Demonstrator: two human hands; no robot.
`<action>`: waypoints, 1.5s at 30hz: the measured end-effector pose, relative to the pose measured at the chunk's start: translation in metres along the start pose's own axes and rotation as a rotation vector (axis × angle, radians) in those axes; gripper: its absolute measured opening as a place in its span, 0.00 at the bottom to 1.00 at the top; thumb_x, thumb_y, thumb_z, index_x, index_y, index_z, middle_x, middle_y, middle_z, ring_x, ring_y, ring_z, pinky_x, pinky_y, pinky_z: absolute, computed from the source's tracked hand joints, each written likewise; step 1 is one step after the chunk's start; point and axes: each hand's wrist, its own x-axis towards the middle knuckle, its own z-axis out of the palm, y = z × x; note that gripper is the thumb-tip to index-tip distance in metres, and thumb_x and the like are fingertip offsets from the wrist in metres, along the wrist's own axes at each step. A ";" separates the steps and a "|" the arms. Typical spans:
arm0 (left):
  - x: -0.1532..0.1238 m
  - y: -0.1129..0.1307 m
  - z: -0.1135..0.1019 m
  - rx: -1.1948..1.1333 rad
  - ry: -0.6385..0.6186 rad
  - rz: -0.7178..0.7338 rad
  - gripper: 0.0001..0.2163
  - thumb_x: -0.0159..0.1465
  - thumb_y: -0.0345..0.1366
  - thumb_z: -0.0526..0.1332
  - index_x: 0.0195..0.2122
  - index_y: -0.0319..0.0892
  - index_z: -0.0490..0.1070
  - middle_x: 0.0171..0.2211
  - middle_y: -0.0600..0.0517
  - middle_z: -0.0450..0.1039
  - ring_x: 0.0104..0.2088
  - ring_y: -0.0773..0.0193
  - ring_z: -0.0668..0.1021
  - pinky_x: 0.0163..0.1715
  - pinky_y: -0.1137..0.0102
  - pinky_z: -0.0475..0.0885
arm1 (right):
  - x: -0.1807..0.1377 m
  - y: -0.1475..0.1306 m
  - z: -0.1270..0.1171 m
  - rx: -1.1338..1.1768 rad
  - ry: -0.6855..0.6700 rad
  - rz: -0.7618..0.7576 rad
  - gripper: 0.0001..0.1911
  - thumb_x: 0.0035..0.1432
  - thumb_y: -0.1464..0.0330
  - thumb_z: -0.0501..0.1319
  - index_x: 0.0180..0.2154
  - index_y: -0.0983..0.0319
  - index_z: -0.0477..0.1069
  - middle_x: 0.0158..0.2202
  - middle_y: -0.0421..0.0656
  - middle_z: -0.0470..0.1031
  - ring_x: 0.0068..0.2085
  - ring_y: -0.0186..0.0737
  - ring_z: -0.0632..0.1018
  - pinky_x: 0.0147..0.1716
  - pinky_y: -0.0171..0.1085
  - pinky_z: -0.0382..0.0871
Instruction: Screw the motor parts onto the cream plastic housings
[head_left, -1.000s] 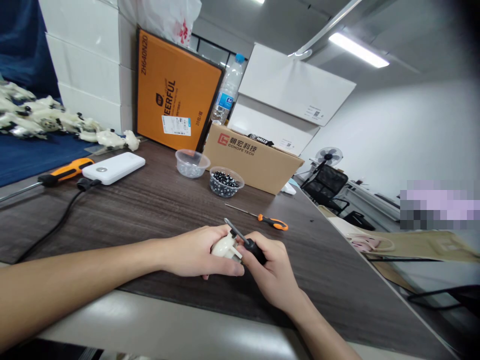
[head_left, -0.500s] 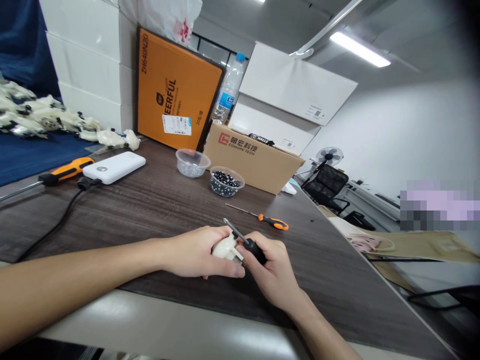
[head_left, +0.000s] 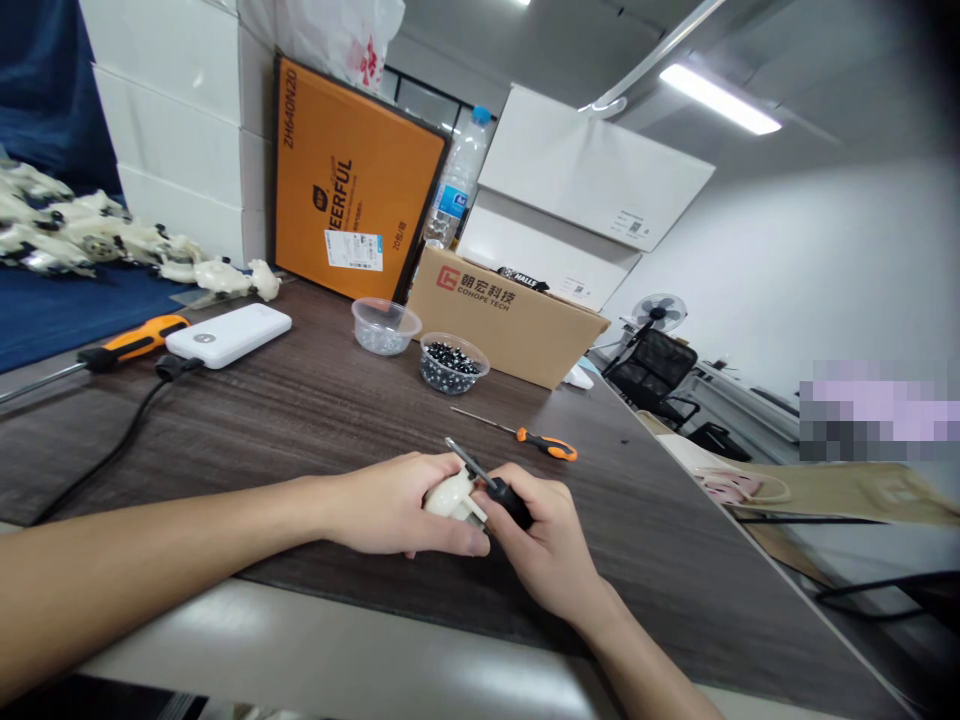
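Observation:
Near the front of the dark wooden table, my left hand [head_left: 397, 505] is closed around a cream-white plastic part [head_left: 448, 496], whose lower side its fingers hide. My right hand [head_left: 544, 530] grips the black handle of a screwdriver [head_left: 480, 472]. The shaft points up and to the left, passing over the white part, with the tip free in the air. My right thumb and fingers also come against the right side of the white part. Behind the hands lies another screwdriver [head_left: 547, 444] with an orange and black handle.
Two clear plastic tubs stand behind: one of pale bits [head_left: 385, 328], one of black beads or screws [head_left: 453, 365]. A white power bank [head_left: 229, 335] with a black cable and a large orange screwdriver [head_left: 135, 342] lie left. Boxes, a bottle [head_left: 456, 185] and white plastic parts [head_left: 97, 235] line the back.

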 end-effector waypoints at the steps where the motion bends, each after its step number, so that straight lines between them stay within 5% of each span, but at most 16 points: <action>1: 0.000 0.000 0.000 0.000 -0.001 0.002 0.19 0.61 0.51 0.68 0.42 0.42 0.69 0.32 0.55 0.71 0.26 0.67 0.74 0.22 0.71 0.75 | 0.000 0.000 0.000 0.002 -0.001 -0.001 0.13 0.69 0.69 0.60 0.29 0.59 0.68 0.23 0.33 0.67 0.24 0.33 0.66 0.26 0.34 0.57; 45: 0.000 0.000 -0.001 0.099 0.008 0.002 0.19 0.61 0.53 0.67 0.41 0.43 0.70 0.30 0.56 0.73 0.23 0.66 0.75 0.19 0.73 0.70 | 0.000 0.002 0.000 0.012 -0.012 -0.012 0.13 0.69 0.69 0.60 0.29 0.59 0.67 0.23 0.32 0.66 0.25 0.32 0.65 0.27 0.33 0.56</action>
